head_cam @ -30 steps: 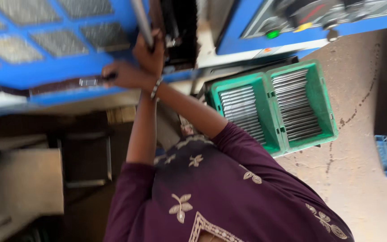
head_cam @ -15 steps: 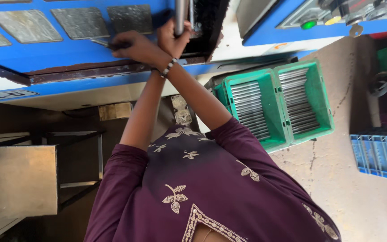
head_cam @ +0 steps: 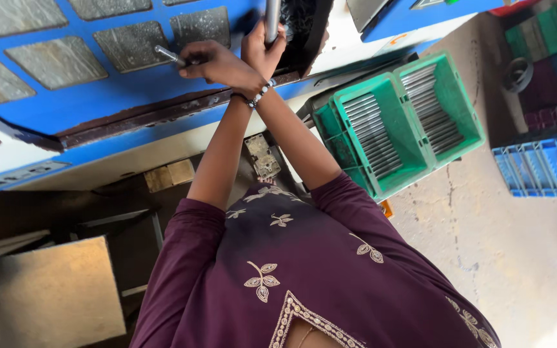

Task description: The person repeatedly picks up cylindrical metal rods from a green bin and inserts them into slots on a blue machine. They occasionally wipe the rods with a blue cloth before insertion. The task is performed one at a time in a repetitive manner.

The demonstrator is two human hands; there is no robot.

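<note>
Two hands grip: left hand [head_cam: 211, 64] around door handle [head_cam: 169, 55], right hand [head_cam: 259, 48] around steel rod [head_cam: 272, 19].

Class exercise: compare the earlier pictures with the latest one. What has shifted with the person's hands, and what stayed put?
Mostly the view shifted. The left hand stays on the door's small metal handle; the right hand stays gripped on the upright metal rod. The green crates of metal rods remain on the floor.

Blue, green and maroon at the machine

Blue machine door [head_cam: 117, 90] with grey mesh panes; green crates [head_cam: 414, 122] of silvery rods; maroon sleeve [head_cam: 182, 258] with beige leaf embroidery; blue crate [head_cam: 543, 167].
</note>
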